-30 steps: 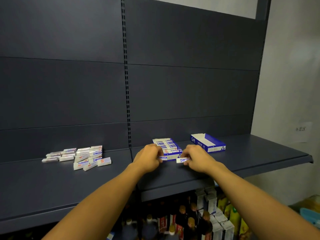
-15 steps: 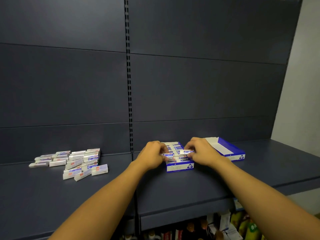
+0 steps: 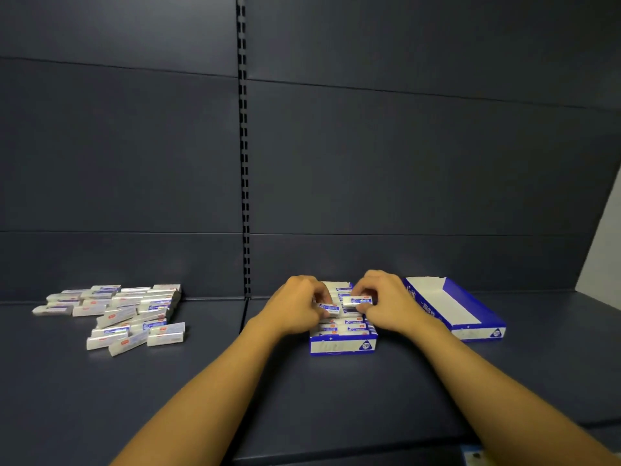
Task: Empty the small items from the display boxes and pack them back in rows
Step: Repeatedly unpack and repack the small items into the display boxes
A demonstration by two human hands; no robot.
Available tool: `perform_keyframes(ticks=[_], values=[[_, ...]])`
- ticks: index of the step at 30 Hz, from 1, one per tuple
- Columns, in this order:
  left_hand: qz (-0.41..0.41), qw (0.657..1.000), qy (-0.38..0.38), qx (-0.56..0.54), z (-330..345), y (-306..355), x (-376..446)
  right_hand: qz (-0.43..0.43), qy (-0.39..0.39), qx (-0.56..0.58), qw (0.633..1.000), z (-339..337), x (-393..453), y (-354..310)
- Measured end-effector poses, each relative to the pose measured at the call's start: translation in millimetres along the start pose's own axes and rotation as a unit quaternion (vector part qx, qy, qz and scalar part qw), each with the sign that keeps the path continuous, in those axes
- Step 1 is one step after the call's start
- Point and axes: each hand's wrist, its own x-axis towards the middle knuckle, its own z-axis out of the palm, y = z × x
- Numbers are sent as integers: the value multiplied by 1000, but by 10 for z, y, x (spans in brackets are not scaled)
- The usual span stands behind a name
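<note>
Both hands over the full box, each pinching one eraser
Left hand and right hand meet above the box; erasers lie crosswise, long axis left-right

Both hands moved from the box front onto its packets.

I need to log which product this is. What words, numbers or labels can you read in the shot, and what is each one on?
"2B": in a blue triangle on the front wall of the filled display box.
Empty display box: white characters on its blue side and a round front mark, too blurred to read.
Small packs in the left hand and right hand: blue labels, unreadable.
Loose packs on the shelf: print too small to read.
</note>
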Motion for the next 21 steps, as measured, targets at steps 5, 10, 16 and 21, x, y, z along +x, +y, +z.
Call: perform_keyframes(ticks=[5,10,16,21], values=[[0,998,48,-39,58,-77,7,-39,30,51,997,76,41,95],[20,997,70,-24,54,-84,-1,-32,70,111,991,241,16,170],[22,999,49,2,160,-96,-45,-62,7,67,996,236,56,229],[30,998,46,22,171,-105,-33,-56,-7,83,995,201,126,269]])
